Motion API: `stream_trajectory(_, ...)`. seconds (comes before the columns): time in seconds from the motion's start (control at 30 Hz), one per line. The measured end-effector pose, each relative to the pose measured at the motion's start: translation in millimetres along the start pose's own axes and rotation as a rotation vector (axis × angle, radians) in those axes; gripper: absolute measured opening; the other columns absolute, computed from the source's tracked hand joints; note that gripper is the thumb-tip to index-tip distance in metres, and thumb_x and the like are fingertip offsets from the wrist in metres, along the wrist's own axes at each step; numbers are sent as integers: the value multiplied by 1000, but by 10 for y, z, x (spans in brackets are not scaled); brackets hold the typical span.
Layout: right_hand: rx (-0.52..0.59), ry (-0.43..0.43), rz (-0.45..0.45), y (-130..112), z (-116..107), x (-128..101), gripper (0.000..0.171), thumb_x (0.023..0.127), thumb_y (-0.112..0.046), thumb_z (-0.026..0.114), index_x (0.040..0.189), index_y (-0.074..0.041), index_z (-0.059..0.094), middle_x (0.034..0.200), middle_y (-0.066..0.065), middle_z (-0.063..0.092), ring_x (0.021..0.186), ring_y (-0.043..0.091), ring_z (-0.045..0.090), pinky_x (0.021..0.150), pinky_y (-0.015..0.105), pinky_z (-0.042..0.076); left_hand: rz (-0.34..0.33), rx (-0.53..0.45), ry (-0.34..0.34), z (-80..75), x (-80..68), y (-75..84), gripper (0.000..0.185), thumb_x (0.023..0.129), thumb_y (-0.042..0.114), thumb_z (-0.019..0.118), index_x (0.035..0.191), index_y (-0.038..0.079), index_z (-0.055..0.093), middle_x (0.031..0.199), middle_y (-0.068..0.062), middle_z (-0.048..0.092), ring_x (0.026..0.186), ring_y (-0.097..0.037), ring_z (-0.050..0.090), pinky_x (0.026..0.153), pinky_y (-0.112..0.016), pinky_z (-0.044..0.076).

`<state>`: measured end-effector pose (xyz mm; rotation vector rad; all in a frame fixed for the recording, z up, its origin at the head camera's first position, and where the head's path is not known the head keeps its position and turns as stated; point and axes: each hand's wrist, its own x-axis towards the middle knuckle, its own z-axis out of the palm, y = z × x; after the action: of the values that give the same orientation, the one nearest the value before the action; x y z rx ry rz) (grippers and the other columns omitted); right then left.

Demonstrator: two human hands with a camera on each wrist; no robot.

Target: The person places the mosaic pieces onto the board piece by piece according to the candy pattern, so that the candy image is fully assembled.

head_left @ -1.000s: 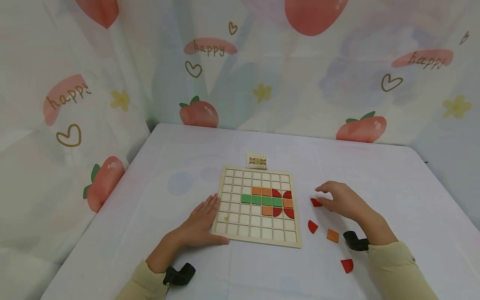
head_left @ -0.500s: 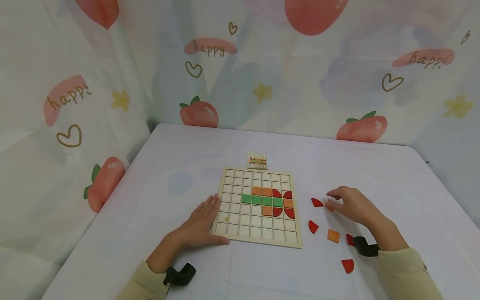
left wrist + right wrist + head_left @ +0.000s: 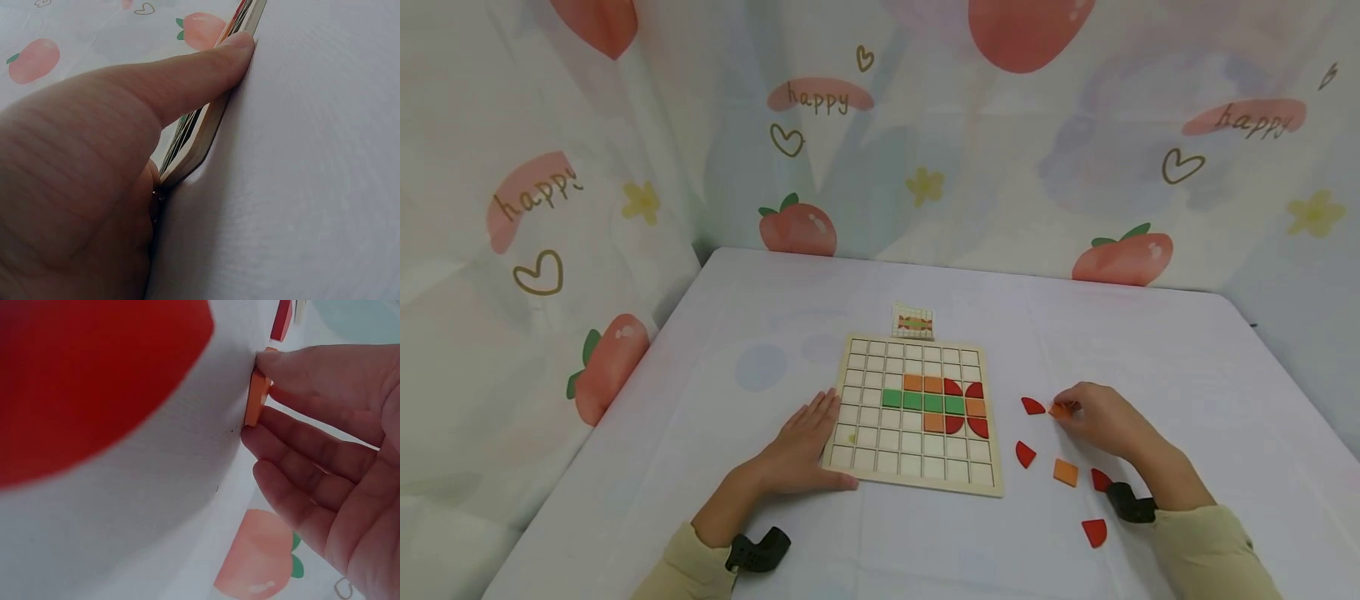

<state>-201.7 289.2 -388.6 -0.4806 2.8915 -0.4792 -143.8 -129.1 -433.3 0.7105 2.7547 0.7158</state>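
A wooden grid board (image 3: 880,454) lies on the white table, with green, orange and red tiles set in its middle rows. My left hand (image 3: 801,446) rests flat against the board's left edge (image 3: 206,134), thumb along its near edge. To the right of the board, my right hand (image 3: 1097,417) pinches a small orange square tile (image 3: 1059,410) (image 3: 256,397) between thumb and fingers, at the table surface. A red quarter-round tile (image 3: 1032,406) lies just left of it.
Loose tiles lie right of the board: a red one (image 3: 1025,453), an orange square (image 3: 1065,472), a red piece (image 3: 1100,479) by my wrist and another red one (image 3: 1094,532) nearer me. A small pattern card (image 3: 913,321) sits behind the board. Strawberry-print cloth walls the table.
My right hand has moved right from the red tile and taken the orange square tile between its fingertips. The left hand and the board have not moved.
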Motion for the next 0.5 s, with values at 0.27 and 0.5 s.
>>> stream_trajectory(0.27,-2,36,-10,-21,-15,-2,22,79,-4,70,98,6,67,85,8,62,81,28,56,74,46,49,1,5,3,5,0,1,113,73,66,60,146,-1,5,152,-12,0,138,-23,-2,108,-42,7)
stream_trajectory(0.5,11,73,-32,-88,-51,32,21,78,-4,71,97,5,67,85,7,63,82,28,57,76,47,48,-4,5,8,15,3,-6,114,73,67,60,146,0,4,152,-12,-1,138,-22,-2,108,-42,7)
